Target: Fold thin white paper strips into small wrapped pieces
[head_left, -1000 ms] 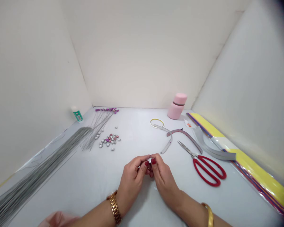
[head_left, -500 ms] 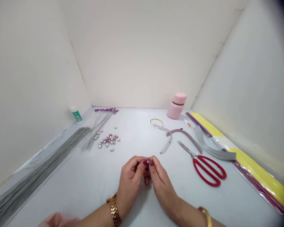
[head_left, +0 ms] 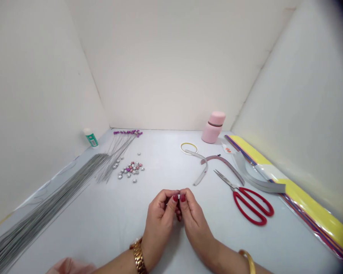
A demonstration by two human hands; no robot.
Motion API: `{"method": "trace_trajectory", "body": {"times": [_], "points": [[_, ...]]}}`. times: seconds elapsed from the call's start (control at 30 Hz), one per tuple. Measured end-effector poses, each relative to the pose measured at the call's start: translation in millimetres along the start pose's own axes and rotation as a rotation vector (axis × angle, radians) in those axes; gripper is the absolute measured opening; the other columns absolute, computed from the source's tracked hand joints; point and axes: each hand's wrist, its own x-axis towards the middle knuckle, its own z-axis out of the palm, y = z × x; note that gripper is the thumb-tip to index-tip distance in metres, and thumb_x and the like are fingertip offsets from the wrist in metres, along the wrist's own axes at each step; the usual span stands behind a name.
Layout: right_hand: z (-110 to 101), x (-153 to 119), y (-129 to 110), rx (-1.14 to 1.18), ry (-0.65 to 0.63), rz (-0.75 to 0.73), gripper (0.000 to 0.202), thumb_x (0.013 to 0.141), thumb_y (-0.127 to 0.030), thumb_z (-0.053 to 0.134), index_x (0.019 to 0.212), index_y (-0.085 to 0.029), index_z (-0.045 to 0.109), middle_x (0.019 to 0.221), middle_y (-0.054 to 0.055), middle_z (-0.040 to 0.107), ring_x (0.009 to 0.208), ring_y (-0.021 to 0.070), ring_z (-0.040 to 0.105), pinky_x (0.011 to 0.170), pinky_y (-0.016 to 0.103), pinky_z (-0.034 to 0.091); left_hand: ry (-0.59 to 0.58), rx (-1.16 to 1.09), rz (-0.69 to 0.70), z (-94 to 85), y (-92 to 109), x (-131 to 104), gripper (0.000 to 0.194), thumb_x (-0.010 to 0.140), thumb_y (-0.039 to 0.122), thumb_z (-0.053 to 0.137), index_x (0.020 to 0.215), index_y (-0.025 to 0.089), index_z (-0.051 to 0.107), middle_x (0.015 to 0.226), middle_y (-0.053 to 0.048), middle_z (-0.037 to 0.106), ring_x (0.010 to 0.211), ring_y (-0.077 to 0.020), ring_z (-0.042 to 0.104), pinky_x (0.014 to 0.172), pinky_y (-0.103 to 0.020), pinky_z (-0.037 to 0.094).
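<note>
Thumb tips pressed close together, my left hand and my right hand pinch a small silver paper star between them. Fingers cover most of it, so only a pale glint shows. Ahead and to the left lies a loose pile of little folded stars, mostly silver with some pink and purple. Red-handled scissors rest on the table to the right of my right hand, blades slightly apart.
Grey wire stems stretch along the left; several thin ones carry purple stars. A glue bottle stands behind them. Curved paper strips, a tape ring, a pink flask, grey strips and coloured sheets occupy the right.
Both hands stay pinched together at the same place. The thumbs and fingers have shifted very slightly around the small star; everything on the table lies as before.
</note>
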Motion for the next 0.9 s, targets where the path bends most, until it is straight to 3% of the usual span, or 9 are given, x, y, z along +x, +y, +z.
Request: {"method": "trace_trajectory", "body": {"times": [0.3,0.5,0.73,0.9], "points": [[2.3,1.7,2.0,-0.137,0.054,-0.067,0.024,0.092,-0.033,0.027,0.074,-0.022,0.038,0.062,-0.005,0.039,0.055,0.0116,0.041,0.052,0.022,0.035,0.055,0.131,0.089,2.6,-6.2,2.1,0.017,0.085,0.029,0.044,0.084,0.016,0.054,0.072,-0.002,0.057,0.067,-0.014,0.054,0.062,-0.026,0.045],[-1.1,3.6,2.9,-0.141,0.018,-0.08,0.022,0.092,-0.034,0.027,0.078,-0.022,0.039,0.06,-0.005,0.038,0.054,0.0117,0.04,0.051,0.023,0.035,0.043,0.134,0.094,-1.0,-3.5,2.2,0.015,0.087,0.031,0.04,0.089,0.019,0.047,0.073,0.0,0.054,0.063,-0.012,0.05,0.061,-0.025,0.043],[-3.1,-0.5,6.2,-0.213,0.022,-0.12,0.019,0.092,-0.032,0.027,0.083,-0.022,0.041,0.062,-0.005,0.039,0.055,0.0121,0.039,0.053,0.023,0.035,-0.027,0.581,0.236,-7.8,-2.0,3.8,0.026,0.089,0.029,0.032,0.066,0.019,0.038,0.06,0.004,0.04,0.055,-0.0118,0.039,0.054,-0.024,0.032],[-4.0,-2.0,4.9,-0.234,0.022,-0.131,0.02,0.092,-0.03,0.026,0.08,-0.022,0.04,0.061,-0.005,0.039,0.055,0.0123,0.041,0.053,0.024,0.035,-0.015,0.732,0.323,-9.7,-4.0,5.0,0.028,0.09,0.025,0.029,0.063,0.02,0.033,0.058,0.003,0.038,0.055,-0.0121,0.037,0.054,-0.023,0.03]]}}
